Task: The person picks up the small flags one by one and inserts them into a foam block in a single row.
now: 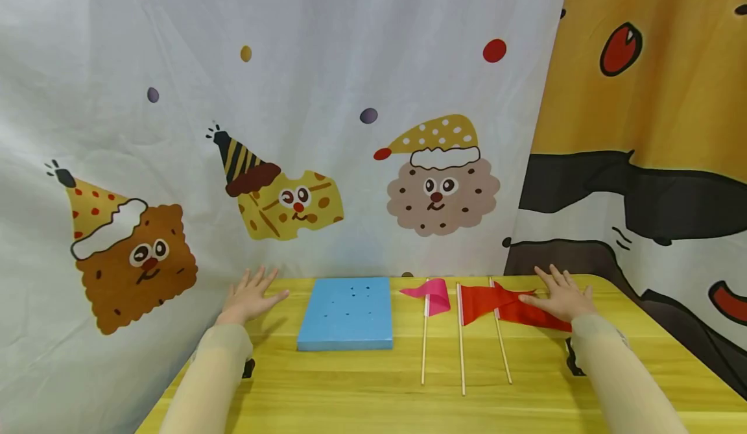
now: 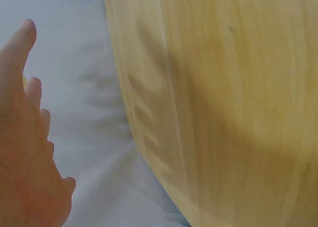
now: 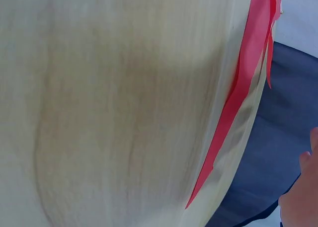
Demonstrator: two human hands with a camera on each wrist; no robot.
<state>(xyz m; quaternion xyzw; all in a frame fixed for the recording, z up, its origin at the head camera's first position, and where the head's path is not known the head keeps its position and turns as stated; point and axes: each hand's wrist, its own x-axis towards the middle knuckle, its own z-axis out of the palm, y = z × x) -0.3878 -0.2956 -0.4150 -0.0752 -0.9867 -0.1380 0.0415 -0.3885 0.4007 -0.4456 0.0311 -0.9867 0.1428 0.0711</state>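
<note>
My left hand (image 1: 249, 298) hovers above the table's left side, fingers spread, holding nothing; its shadow falls on the wood in the left wrist view. To its right lies a flat blue block (image 1: 350, 314) with several small holes in its top. Three small flags on thin wooden sticks lie right of the block: a pink flag (image 1: 438, 296) with a curled cloth, a red flag (image 1: 477, 303) in the middle, and another red flag (image 1: 533, 311) at the right. My right hand (image 1: 563, 296), fingers spread, is over the tip side of that last flag and grips nothing.
The yellow wooden table (image 1: 350, 395) has a rounded far edge. Behind it hangs a white cloth (image 1: 327, 45) printed with cartoon biscuits and cheese. An orange and black printed part (image 1: 642, 116) is at the right.
</note>
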